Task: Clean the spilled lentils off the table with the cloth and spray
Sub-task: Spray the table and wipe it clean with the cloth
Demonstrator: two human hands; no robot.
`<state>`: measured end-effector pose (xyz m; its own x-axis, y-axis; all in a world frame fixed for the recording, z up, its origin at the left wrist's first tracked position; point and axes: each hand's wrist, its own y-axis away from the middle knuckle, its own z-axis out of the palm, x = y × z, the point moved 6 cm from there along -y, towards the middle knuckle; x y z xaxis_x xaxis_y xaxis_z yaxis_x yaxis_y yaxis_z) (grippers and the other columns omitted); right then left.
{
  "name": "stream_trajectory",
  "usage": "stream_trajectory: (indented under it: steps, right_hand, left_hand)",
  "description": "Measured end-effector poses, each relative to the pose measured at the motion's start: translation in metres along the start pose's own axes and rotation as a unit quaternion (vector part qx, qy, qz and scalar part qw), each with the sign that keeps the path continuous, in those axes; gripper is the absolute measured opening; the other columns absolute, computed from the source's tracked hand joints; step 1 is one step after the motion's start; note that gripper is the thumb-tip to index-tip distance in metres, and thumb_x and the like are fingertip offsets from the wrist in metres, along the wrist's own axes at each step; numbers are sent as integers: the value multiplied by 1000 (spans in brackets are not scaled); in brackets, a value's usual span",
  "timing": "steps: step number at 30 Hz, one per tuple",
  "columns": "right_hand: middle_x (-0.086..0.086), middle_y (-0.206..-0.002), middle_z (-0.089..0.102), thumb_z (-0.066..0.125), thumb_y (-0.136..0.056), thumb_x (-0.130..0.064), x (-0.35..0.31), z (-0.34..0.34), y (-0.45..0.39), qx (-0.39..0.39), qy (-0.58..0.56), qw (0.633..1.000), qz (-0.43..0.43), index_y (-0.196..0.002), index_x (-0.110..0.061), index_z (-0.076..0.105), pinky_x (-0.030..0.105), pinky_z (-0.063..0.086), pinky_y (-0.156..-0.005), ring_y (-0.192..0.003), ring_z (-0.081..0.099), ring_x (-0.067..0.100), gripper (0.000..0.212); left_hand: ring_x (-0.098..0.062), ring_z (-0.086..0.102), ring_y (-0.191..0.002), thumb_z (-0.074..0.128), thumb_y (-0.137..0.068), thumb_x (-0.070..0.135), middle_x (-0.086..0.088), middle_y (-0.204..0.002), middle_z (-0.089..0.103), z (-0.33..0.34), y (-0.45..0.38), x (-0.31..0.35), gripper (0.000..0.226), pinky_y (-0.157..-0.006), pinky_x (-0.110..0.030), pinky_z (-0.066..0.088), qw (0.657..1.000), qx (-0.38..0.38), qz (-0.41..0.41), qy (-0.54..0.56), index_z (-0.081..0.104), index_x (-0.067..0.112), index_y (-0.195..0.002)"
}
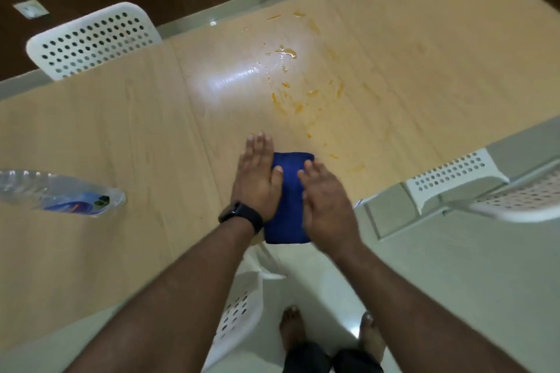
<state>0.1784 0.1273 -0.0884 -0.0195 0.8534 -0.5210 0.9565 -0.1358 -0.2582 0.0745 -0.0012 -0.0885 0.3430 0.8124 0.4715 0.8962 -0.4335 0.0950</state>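
Cloth [289, 191]: blue, folded, at the table's [121, 118] near edge, centre of the frame, between both hands.
Left hand [257, 179]: flat, fingers straight, pressing the cloth's left side (black watch [241, 216] on the wrist).
Right hand [327, 203]: flat, fingers relaxed, resting on the cloth's right side.
Lentil spill [285, 76]: orange smears above the cloth, upper centre.
Bottle [60, 194]: clear plastic, lying at far left.

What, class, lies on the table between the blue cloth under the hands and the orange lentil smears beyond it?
Nothing visible. Bare table separates the blue cloth from the lentil smears; the plastic bottle lies far left.
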Motion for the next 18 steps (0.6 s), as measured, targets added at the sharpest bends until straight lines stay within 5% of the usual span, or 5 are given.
stream_trajectory:
  steps: [6, 13, 18]
  right_hand:
    - [6, -175, 11, 23, -102, -30, -40, 42, -4, -94, 108, 987, 77, -166, -16, 25, 50, 14, -130, -162, -2, 25, 65]
    - [11, -175, -8, 24, -103, -36, -44, 32, 24, -95, 164, 957, 219, -168, -18, 5, 50, 13, -129, -162, -7, 29, 70]
    - [15, -175, -1, 38, -103, -30, -4, 7, 19, -34, 182, 924, 334, -167, -9, 10, 51, 13, -128, -162, -3, 31, 72]
  left_hand:
    - [-17, -7, -161, 11, -105, 43, -3, -175, -1, 3, -25, -29, 68, -130, -40, 2, 994, -12, 19, -106, 9, 17, -167]
    - [-20, -8, -161, 7, -105, 50, -5, -174, -5, 5, -24, -30, 70, -130, -39, 0, 992, -1, 32, -126, 5, 19, -167]
    - [-20, -7, -161, 10, -105, 53, -6, -175, -5, 7, -25, -27, 72, -130, -41, 2, 990, 1, 23, -139, 4, 17, -167]
